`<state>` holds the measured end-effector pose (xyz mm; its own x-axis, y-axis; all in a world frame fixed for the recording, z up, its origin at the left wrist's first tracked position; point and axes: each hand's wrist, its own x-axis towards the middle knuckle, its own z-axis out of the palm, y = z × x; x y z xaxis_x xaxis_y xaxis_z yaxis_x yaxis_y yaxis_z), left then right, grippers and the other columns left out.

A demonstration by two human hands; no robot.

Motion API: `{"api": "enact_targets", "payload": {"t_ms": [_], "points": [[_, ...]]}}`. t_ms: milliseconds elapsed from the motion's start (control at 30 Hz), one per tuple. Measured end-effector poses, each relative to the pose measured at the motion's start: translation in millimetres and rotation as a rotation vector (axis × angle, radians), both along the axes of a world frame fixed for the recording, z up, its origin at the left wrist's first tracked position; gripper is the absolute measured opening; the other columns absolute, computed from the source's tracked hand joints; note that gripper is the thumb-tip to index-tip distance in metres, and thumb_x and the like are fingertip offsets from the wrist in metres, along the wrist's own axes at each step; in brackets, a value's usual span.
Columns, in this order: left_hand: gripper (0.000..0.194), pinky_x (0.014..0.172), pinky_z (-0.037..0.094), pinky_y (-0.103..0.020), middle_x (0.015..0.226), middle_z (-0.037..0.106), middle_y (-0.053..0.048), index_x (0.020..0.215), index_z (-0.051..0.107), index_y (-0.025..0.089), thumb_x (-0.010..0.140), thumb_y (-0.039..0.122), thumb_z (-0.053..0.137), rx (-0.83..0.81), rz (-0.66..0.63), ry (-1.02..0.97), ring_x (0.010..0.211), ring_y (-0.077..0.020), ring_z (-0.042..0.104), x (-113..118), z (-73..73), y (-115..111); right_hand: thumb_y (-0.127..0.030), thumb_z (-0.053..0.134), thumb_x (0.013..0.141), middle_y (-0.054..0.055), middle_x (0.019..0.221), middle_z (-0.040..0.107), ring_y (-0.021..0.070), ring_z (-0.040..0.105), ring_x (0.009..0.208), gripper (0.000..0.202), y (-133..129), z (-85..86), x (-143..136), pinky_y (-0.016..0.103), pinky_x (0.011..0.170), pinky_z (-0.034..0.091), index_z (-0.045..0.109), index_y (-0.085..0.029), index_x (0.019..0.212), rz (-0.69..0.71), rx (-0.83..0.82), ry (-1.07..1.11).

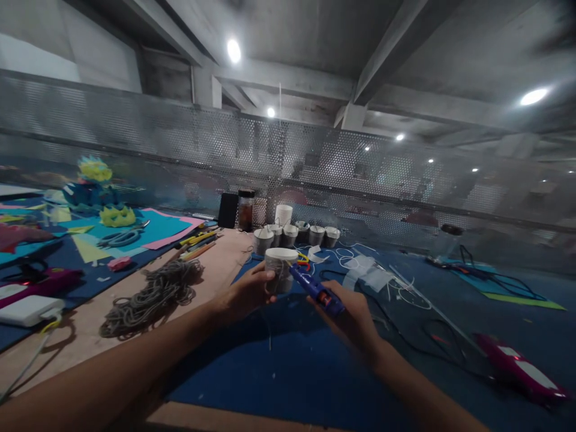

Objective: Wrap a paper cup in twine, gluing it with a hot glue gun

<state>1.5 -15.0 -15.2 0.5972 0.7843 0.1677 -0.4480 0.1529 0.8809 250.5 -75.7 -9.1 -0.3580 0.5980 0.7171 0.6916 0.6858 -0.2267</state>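
A paper cup (281, 255) with a white upper band and grey cord wound around its lower part is held in my left hand (247, 290), fingers closed on its left side. My right hand (353, 315) grips a blue hot glue gun (318, 290). The gun's nozzle points at the cup's upper right side; I cannot tell whether it touches. A loose cord end (270, 336) hangs below the cup. Behind the cup stand several cord-wrapped cups (263, 241) and a taller white stack of cups (283, 214).
A heap of grey cord (150, 297) lies at the left, near pencils (198, 240) and scissors (121, 238). A lidded jar (245, 210) stands behind. White string (346, 258), clear plastic (369, 273), a black cable (391, 327) and a magenta device (519, 369) lie right.
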Motion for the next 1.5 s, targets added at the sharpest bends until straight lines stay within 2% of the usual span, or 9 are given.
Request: {"api": "enact_targets", "payload": {"t_ms": [133, 367, 567, 900, 1100, 1233, 1500], "points": [[0.037, 0.07, 0.049, -0.028, 0.115, 0.062, -0.007, 0.125, 0.059, 0.024, 0.088, 0.026, 0.061, 0.024, 0.011, 0.02, 0.094, -0.0202, 0.06, 2, 2.6, -3, -0.018, 0.062, 0.087, 0.0, 0.082, 0.07, 0.0164, 0.068, 0.068, 0.015, 0, -0.7, -1, 0.024, 0.06, 0.043, 0.059, -0.021, 0.101, -0.022, -0.008, -0.014], [0.04, 0.064, 0.049, -0.027, 0.108, 0.062, -0.007, 0.121, 0.061, 0.021, 0.082, 0.028, 0.068, 0.064, 0.104, 0.066, 0.082, -0.0165, 0.059, 4, -0.4, 1, -0.023, 0.063, 0.088, 0.0, 0.078, 0.07, 0.0159, 0.068, 0.063, 0.011, -1, -0.1, -3, 0.024, 0.058, 0.041, 0.06, -0.02, 0.098, -0.059, 0.014, -0.034], [0.045, 0.067, 0.049, -0.03, 0.111, 0.062, -0.007, 0.121, 0.059, 0.023, 0.079, 0.029, 0.072, 0.046, 0.152, 0.113, 0.087, -0.0195, 0.061, 5, 5.7, -4, -0.026, 0.06, 0.09, 0.0, 0.078, 0.071, 0.0156, 0.068, 0.064, 0.01, -3, 3.5, -4, 0.023, 0.058, 0.041, 0.062, -0.02, 0.098, -0.057, 0.02, -0.047], [0.051, 0.068, 0.048, -0.032, 0.115, 0.063, -0.01, 0.122, 0.057, 0.022, 0.075, 0.032, 0.076, 0.055, 0.195, 0.15, 0.09, -0.0236, 0.063, 6, 10.3, -6, -0.02, 0.056, 0.09, 0.001, 0.073, 0.07, 0.0141, 0.066, 0.06, 0.006, -5, 5.5, -8, 0.023, 0.055, 0.039, 0.062, -0.019, 0.092, -0.042, 0.05, -0.046], [0.048, 0.068, 0.048, -0.031, 0.119, 0.061, -0.009, 0.123, 0.058, 0.023, 0.077, 0.03, 0.074, 0.066, 0.18, 0.115, 0.091, -0.0215, 0.06, 5, 10.0, -6, -0.024, 0.057, 0.092, 0.0, 0.071, 0.066, 0.0142, 0.066, 0.059, 0.006, -3, 3.8, -7, 0.023, 0.054, 0.038, 0.059, -0.018, 0.091, -0.065, 0.094, -0.076], [0.043, 0.065, 0.047, -0.028, 0.111, 0.063, -0.008, 0.12, 0.06, 0.022, 0.079, 0.029, 0.072, 0.076, 0.179, 0.096, 0.086, -0.0193, 0.059, 5, 10.5, -7, -0.024, 0.059, 0.091, 0.0, 0.069, 0.065, 0.0142, 0.065, 0.057, 0.007, -3, 2.1, -5, 0.023, 0.053, 0.037, 0.057, -0.018, 0.091, -0.084, 0.087, -0.088], [0.04, 0.069, 0.05, -0.03, 0.122, 0.06, -0.01, 0.124, 0.059, 0.023, 0.085, 0.027, 0.066, 0.095, 0.133, 0.088, 0.096, -0.0218, 0.059, 2, 6.9, -4, -0.021, 0.058, 0.09, 0.001, 0.074, 0.066, 0.0151, 0.066, 0.061, 0.005, -3, 0.6, -2, 0.023, 0.055, 0.039, 0.055, -0.018, 0.093, -0.104, 0.047, -0.124]]}}
